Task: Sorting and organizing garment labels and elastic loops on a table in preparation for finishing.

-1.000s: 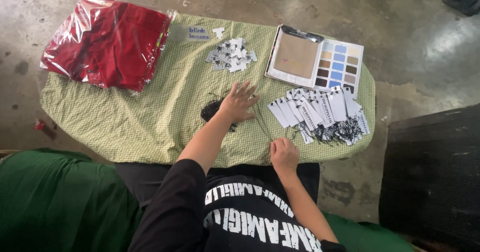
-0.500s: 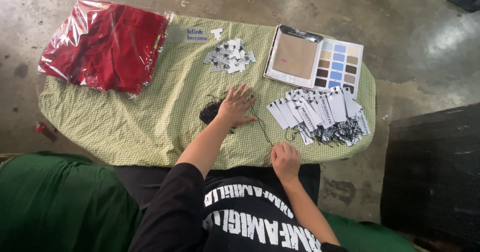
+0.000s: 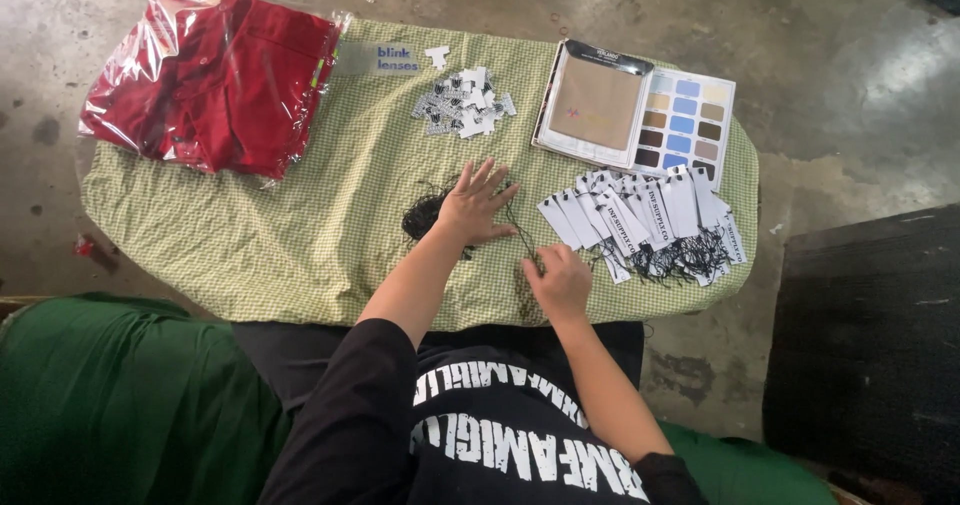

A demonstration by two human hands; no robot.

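My left hand (image 3: pixel 476 206) lies flat with fingers spread on a bunch of black strings (image 3: pixel 424 216) in the middle of the green checked cloth. My right hand (image 3: pixel 558 279) is closed near the table's front edge, pinching a thin black string (image 3: pixel 518 227) that runs up toward the left hand. A fanned row of white hang tags with black strings (image 3: pixel 648 221) lies just right of my right hand. A small heap of little white tags (image 3: pixel 462 115) sits farther back.
A red garment in a clear plastic bag (image 3: pixel 210 83) lies at the back left. An open colour swatch book (image 3: pixel 635 117) lies at the back right. The oval table's checked cloth (image 3: pixel 280 235) drops off to concrete floor all round. A dark box (image 3: pixel 870 345) stands at right.
My right hand has moved up from the front edge toward the tags, drawing a black string. My left hand stays spread on the string bunch.
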